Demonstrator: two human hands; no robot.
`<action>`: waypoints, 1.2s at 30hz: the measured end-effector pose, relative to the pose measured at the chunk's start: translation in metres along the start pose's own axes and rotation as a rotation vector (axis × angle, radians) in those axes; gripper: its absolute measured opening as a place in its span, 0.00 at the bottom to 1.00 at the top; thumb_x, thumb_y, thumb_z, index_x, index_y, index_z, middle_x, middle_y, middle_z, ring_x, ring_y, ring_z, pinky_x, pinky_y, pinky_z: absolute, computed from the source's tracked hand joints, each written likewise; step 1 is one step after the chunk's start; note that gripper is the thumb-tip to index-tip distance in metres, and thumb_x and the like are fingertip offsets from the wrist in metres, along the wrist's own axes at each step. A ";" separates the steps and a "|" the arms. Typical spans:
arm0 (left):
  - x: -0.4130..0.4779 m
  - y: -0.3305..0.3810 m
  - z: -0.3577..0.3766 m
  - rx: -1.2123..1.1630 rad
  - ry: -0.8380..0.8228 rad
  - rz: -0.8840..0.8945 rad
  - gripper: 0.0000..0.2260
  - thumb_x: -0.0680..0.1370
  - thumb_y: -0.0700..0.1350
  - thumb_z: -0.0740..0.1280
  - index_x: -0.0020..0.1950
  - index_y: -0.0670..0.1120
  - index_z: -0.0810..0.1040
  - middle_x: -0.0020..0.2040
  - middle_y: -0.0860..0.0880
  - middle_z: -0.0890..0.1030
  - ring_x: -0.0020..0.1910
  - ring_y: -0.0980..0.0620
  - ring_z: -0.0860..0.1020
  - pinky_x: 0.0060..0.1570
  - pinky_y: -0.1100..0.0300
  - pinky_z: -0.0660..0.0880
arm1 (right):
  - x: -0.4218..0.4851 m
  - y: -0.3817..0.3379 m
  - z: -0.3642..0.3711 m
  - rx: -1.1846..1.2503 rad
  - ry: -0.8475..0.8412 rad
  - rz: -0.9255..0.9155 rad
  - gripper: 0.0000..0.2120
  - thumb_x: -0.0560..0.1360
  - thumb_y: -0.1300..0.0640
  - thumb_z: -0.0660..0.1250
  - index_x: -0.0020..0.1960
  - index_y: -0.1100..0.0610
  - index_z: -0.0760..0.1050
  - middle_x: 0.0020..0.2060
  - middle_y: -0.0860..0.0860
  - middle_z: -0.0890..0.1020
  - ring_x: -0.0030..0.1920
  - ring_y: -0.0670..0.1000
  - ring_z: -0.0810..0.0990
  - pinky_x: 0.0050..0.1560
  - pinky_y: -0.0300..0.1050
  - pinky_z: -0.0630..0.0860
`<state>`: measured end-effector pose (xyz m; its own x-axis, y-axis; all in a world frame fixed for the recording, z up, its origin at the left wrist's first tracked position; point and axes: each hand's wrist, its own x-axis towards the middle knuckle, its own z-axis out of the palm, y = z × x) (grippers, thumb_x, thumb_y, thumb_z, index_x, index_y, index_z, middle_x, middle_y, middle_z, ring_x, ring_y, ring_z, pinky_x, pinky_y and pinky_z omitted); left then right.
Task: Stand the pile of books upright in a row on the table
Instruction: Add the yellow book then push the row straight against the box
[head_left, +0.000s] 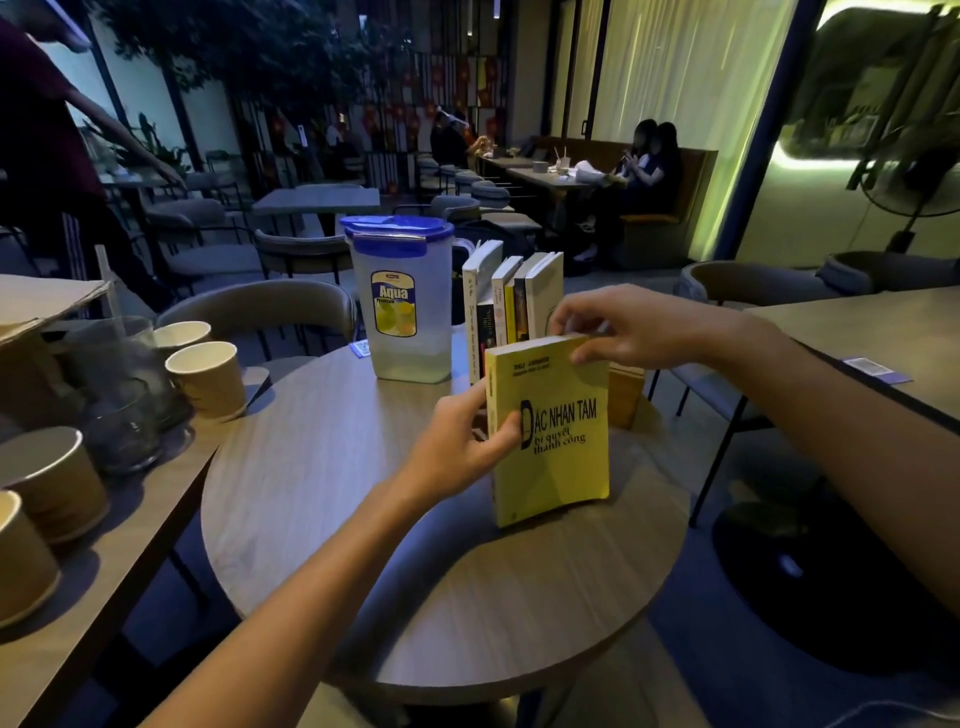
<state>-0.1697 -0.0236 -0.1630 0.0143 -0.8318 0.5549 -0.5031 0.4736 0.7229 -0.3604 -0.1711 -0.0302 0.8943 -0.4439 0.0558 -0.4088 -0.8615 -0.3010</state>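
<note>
Yellow paperback book (553, 431) stands upright on the round wooden table (332, 467), left hand (462, 441) gripping its spine, right hand (618, 327) pinching its top, likely steadying it.

Yellow book (553, 441) with black lettering; blue-lidded clear pitcher (402, 306); wood-grain brown table (322, 467).

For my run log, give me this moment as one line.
step: standing yellow paperback book upright | hands: left on spine, right on top | row of upright books behind
</note>
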 end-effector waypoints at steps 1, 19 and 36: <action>-0.001 -0.003 -0.002 0.026 -0.051 -0.027 0.13 0.80 0.44 0.67 0.62 0.40 0.76 0.57 0.47 0.82 0.54 0.56 0.83 0.42 0.66 0.80 | 0.001 0.002 0.003 -0.007 0.010 0.001 0.14 0.77 0.56 0.70 0.61 0.46 0.74 0.55 0.44 0.78 0.59 0.46 0.77 0.59 0.47 0.76; 0.081 0.014 0.005 0.365 0.165 0.150 0.11 0.77 0.45 0.70 0.57 0.42 0.81 0.55 0.45 0.84 0.51 0.51 0.82 0.47 0.58 0.82 | 0.023 0.035 -0.028 0.197 0.601 -0.090 0.20 0.77 0.70 0.64 0.66 0.57 0.73 0.58 0.56 0.79 0.58 0.55 0.80 0.57 0.48 0.82; 0.125 -0.017 0.049 0.523 0.291 0.043 0.14 0.78 0.50 0.71 0.58 0.44 0.75 0.56 0.45 0.83 0.50 0.51 0.84 0.38 0.72 0.73 | 0.053 0.075 0.027 -0.069 0.094 0.428 0.10 0.77 0.50 0.71 0.54 0.53 0.75 0.46 0.49 0.81 0.43 0.46 0.80 0.39 0.40 0.76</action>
<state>-0.2018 -0.1502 -0.1266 0.1833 -0.6662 0.7229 -0.8659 0.2386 0.4396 -0.3388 -0.2524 -0.0754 0.6225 -0.7822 0.0269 -0.7530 -0.6079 -0.2517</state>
